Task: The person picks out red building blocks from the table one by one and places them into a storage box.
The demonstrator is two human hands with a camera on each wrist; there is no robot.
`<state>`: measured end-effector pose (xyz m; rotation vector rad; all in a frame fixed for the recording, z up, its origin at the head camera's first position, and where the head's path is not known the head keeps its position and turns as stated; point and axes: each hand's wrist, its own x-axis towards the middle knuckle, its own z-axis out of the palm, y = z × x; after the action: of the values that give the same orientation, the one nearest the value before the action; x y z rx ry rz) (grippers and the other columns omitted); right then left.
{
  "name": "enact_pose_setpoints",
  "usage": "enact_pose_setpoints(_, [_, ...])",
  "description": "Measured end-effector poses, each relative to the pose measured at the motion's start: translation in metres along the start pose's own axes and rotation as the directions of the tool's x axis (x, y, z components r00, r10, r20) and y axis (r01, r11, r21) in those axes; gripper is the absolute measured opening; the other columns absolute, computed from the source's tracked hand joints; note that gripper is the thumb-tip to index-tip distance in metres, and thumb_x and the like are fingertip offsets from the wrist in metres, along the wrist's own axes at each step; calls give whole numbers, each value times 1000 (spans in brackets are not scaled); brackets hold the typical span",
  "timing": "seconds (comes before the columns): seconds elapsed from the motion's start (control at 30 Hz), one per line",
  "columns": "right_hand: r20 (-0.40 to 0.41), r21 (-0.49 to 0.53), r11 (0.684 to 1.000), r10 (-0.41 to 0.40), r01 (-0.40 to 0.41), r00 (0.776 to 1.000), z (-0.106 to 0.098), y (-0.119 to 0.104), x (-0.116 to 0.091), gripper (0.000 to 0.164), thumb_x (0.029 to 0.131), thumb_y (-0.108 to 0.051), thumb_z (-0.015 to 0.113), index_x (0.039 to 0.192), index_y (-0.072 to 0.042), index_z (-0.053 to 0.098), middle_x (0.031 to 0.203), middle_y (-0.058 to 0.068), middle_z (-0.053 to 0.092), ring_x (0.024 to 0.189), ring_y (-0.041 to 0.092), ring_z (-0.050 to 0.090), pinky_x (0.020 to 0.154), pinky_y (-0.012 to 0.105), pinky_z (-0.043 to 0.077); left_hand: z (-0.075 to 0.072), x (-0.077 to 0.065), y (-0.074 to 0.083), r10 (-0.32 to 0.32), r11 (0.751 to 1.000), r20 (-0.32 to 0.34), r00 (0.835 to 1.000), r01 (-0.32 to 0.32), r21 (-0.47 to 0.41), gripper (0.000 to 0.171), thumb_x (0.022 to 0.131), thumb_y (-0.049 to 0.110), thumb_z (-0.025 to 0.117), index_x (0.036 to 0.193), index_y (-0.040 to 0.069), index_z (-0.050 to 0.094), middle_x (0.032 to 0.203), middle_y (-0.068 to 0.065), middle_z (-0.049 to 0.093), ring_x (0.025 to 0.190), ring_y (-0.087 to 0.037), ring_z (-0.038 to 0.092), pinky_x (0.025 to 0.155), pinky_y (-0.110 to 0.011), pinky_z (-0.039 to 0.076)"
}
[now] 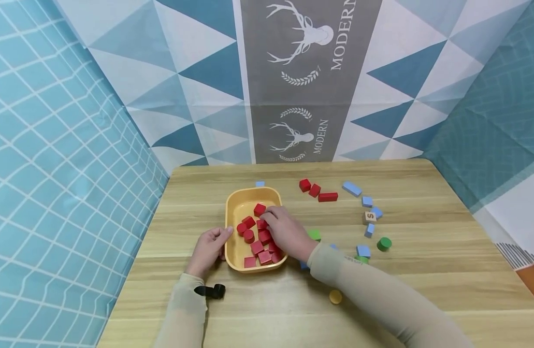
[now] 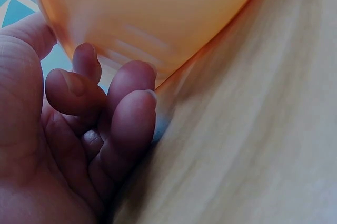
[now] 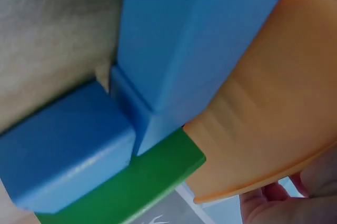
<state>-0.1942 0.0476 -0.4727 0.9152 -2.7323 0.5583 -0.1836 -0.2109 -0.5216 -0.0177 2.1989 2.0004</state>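
Note:
A yellow-orange plastic tray (image 1: 234, 263) holds several red blocks (image 1: 257, 247), cubes and cylinders among them. My left hand (image 1: 209, 247) grips its left side, thumb at the rim. In the left wrist view, the curled fingers (image 2: 134, 113) lie beside the tray's outer wall (image 2: 158, 19). My right hand (image 1: 288, 232) reaches over the right rim, fingers bent down among the red blocks. Its fingertips are right at a red cube (image 1: 260, 210); I cannot tell whether they pinch it. In the right wrist view, this hand (image 3: 284, 203) shows partly beyond the rim.
Blue blocks (image 3: 174, 40) and a green block (image 3: 131, 187) stand close outside the tray's right wall. More red blocks (image 1: 327, 197), blue blocks (image 1: 352, 188), a lettered wooden cube (image 1: 369, 217), a green cylinder (image 1: 384, 244) and a yellow disc (image 1: 335, 297) lie on the wooden table (image 1: 267, 319).

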Motion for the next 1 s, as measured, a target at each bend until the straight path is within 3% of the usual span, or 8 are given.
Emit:
enact_pose_setpoints(0.17, [13,10,1000,-4,3,1000,1,-2,0,19,98,-9,60,114,-12,70,107,-1,56,98,14,46,84,29,52,0,-1,1,-7,1000,-6,1000,7,9,58,92,46,68,85,-9,53,53,0,45,45,-17,46,39,-23,42])
enact_pose_setpoints(0.37, [70,-33,999,4,-2,998,3,-2,1,18,99,-14,61,111,-15,74,109,-3,65,102,12,53,92,32,51,1,-1,1,5,1000,-5,1000,-5,10,59,92,47,67,84,-10,53,53,0,45,45,-17,45,39,-23,41])
enact_pose_setpoints(1.0, [31,-48,999,-10,12,999,4,-2,-1,16,95,-16,66,109,-15,73,106,-4,67,100,12,52,92,32,50,2,0,0,12,1000,-2,1000,-12,4,65,88,54,69,84,-9,53,52,0,45,44,-16,44,38,-22,40])
